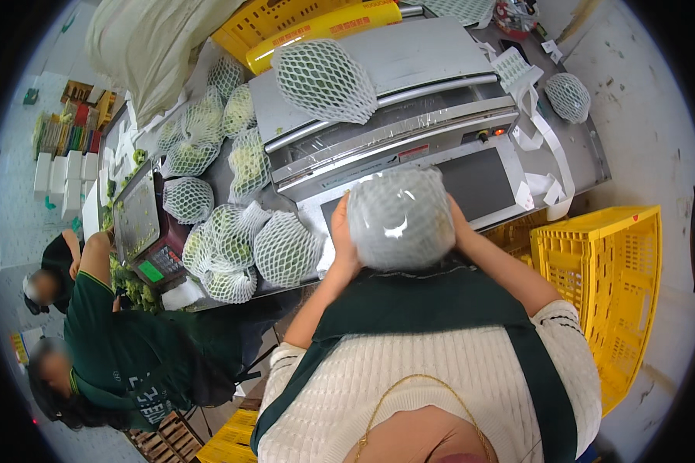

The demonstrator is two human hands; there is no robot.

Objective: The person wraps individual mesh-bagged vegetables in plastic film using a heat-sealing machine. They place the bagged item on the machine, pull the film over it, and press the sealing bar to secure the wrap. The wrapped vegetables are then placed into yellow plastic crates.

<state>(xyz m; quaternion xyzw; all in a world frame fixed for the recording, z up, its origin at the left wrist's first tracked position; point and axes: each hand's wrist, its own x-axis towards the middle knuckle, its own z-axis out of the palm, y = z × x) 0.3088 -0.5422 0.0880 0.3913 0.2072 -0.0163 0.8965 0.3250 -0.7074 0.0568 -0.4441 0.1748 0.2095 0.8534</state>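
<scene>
Between both hands I hold a rounded bundle [402, 223] in white foam netting under shiny clear film, close to my apron. What lies inside is hard to make out. My left hand [344, 234] grips its left side and my right hand [458, 221] its right side; most of the fingers are hidden. Just beyond is a film wrapping machine [382, 153] with a lit red switch and a dark plate [478, 179] at its front. A green vegetable in foam netting [324, 80] rests on the machine's top.
Several netted vegetables [231, 237] crowd the table left of the machine, beside a weighing scale [136, 220]. A yellow film roll [324, 35] lies behind. One netted piece [567, 97] sits far right. Yellow crates [596, 301] stand at my right. A co-worker [127, 359] is at the left.
</scene>
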